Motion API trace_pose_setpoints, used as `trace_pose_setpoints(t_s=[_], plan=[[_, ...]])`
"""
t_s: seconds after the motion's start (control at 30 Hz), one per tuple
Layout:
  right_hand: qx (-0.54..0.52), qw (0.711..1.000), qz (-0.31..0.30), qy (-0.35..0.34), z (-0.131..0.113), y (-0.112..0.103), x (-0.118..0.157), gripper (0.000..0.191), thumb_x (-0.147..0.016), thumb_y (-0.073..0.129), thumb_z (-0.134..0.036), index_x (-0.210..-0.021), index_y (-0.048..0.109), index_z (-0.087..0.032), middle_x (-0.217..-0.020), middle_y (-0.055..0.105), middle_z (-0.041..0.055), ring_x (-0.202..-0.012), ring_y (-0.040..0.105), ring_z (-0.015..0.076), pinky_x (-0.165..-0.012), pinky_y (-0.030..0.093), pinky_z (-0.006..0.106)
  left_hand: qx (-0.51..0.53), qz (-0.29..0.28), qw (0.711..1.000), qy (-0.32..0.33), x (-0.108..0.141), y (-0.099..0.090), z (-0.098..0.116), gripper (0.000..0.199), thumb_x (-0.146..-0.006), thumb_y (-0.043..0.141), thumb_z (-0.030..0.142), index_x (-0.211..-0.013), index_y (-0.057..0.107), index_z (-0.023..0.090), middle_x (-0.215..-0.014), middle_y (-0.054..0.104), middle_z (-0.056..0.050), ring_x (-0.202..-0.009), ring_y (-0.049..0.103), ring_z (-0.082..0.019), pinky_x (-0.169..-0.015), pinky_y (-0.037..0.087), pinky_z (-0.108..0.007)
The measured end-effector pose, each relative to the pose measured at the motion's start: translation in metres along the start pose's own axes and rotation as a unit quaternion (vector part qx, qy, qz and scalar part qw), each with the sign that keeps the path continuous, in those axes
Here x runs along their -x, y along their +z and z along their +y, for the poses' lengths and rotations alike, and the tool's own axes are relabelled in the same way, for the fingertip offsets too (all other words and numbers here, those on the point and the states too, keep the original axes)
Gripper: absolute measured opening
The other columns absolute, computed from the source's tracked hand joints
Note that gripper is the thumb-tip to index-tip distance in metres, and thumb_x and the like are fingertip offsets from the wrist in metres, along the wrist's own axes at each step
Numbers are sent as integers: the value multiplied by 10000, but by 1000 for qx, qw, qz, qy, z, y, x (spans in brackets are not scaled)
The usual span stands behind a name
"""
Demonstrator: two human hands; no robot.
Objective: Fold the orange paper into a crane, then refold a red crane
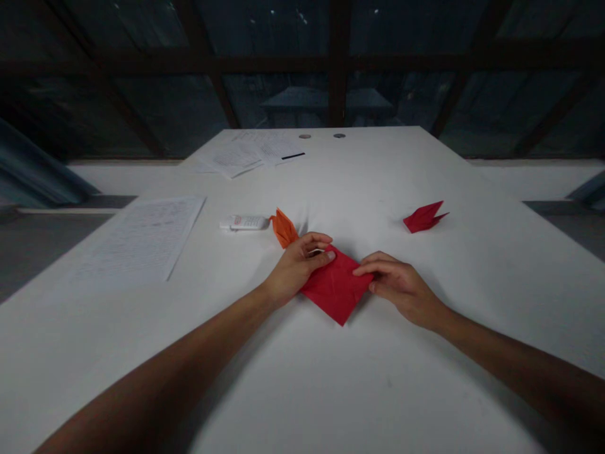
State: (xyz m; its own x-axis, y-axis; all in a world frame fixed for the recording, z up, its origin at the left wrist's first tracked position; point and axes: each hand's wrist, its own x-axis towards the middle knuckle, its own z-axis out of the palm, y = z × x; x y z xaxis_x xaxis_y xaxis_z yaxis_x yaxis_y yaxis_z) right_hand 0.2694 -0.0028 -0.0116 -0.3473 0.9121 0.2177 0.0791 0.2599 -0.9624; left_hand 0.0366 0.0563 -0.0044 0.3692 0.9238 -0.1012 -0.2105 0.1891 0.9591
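A folded square of red origami paper (338, 290) is held between my two hands, one corner pointing toward me and creases across its face. My left hand (302, 261) grips its upper left edge, thumb on top and fingers behind. At the right corner, my right hand (397, 284) pinches the paper between thumb and fingers. Just beyond my left hand stands an orange folded paper crane (284, 228). Farther right lies a red folded paper piece (424, 217) with pointed tips, apart from both hands.
A white bottle (244, 222) with printed text lies left of the orange crane. Written sheets (142, 236) rest on the left of the white table (331, 391). More papers (236, 154) with a dark pen (293, 156) lie at the far left, near two round discs (305, 136).
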Motion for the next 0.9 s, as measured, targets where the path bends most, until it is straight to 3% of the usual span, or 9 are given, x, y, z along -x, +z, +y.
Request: trace_pose_setpoints(t_s=[0.13, 0.33, 0.43, 0.53, 0.63, 0.73, 0.9], plan=[[52, 998, -29, 5, -2, 3, 2, 322, -888, 649, -160, -1182, 723, -267, -1101, 660, 57, -991, 643, 209, -842, 517, 340, 34, 34, 999, -14, -2, -2, 2, 389, -716, 891, 274, -1020, 664, 192, -1010, 688, -7, -776, 660, -115, -693, 522, -220], [58, 997, 38, 18, 5, 7, 2, 367, -876, 681, -175, -1230, 676, -270, -1112, 678, 43, -960, 658, 184, -878, 537, 340, 96, 68, 993, -23, -3, -3, 3, 328, -816, 797, 403, -1041, 672, 199, -1071, 713, -48, -858, 669, -169, -695, 535, -253], [21, 995, 85, 50, 9, 7, 1, 332, -893, 708, -272, -1222, 666, -259, -1084, 696, 44, -920, 660, 175, -842, 551, 330, 101, 46, 994, -14, 0, -1, 4, 399, -802, 817, 398, -1122, 660, 220, -1030, 707, -38, -872, 668, -176, -740, 541, -274], [6, 989, 125, 80, 10, 7, -1, 299, -898, 713, -374, -1158, 664, -234, -951, 695, 26, -784, 643, 159, -721, 553, 303, 78, -5, 997, 22, 2, -1, 4, 486, -792, 841, 317, -1223, 624, 259, -1209, 683, -46, -992, 666, -180, -861, 539, -300], [48, 986, 136, 88, 9, 6, -1, 249, -943, 644, -457, -1010, 643, -218, -739, 632, -18, -650, 594, 147, -614, 505, 275, 42, -51, 996, 65, 3, -5, 2, 554, -779, 855, 288, -1271, 602, 283, -1464, 549, -57, -1147, 632, -218, -973, 520, -354], [126, 978, 144, 84, 7, 5, 0, 273, -982, 572, -487, -901, 578, -227, -633, 579, -43, -575, 544, 139, -545, 431, 258, -16, -77, 992, 102, 2, -8, -1, 618, -774, 862, 323, -1322, 579, 280, -1454, 541, -77, -1207, 598, -251, -1009, 508, -379], [221, 959, 161, 71, 2, 3, 1, 244, -981, 554, -422, -828, 522, -234, -577, 540, -64, -508, 487, 122, -512, 352, 254, -68, -57, 989, 120, 1, -6, -6, 656, -739, 856, 196, -1311, 551, 294, -1420, 528, -60, -1043, 624, -181, -914, 546, -330]])
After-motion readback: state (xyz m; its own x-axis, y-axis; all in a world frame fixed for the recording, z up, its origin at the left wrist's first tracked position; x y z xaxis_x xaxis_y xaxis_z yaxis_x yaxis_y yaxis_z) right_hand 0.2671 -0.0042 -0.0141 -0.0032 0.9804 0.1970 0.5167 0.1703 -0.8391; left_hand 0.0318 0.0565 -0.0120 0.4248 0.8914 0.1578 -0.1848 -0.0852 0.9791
